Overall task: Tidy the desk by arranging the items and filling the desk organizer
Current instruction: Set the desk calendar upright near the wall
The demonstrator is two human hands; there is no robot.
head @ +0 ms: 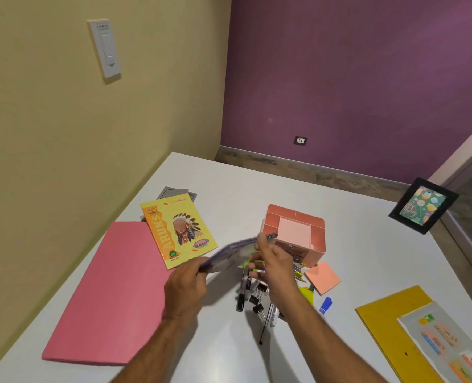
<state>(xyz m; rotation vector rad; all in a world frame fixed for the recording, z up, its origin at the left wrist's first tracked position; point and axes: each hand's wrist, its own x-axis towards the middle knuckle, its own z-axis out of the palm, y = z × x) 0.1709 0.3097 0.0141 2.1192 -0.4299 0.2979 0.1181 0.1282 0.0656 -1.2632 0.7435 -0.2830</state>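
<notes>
A purple spiral notebook is held tilted above the white desk, blurred by motion. My left hand grips its lower left corner and my right hand grips its right end near the spiral. Just behind it stands the pink desk organizer, with a pale pink pad in its top. Under my hands lies a heap of pens and black binder clips. A yellow notebook lies to the left, partly on a pink folder.
An orange sticky-note pad, a blue marker and a yellow item lie right of the heap. A yellow folder with a clear sheet sits at the right corner. A black picture frame stands at the far right. Grey items lie behind the yellow notebook.
</notes>
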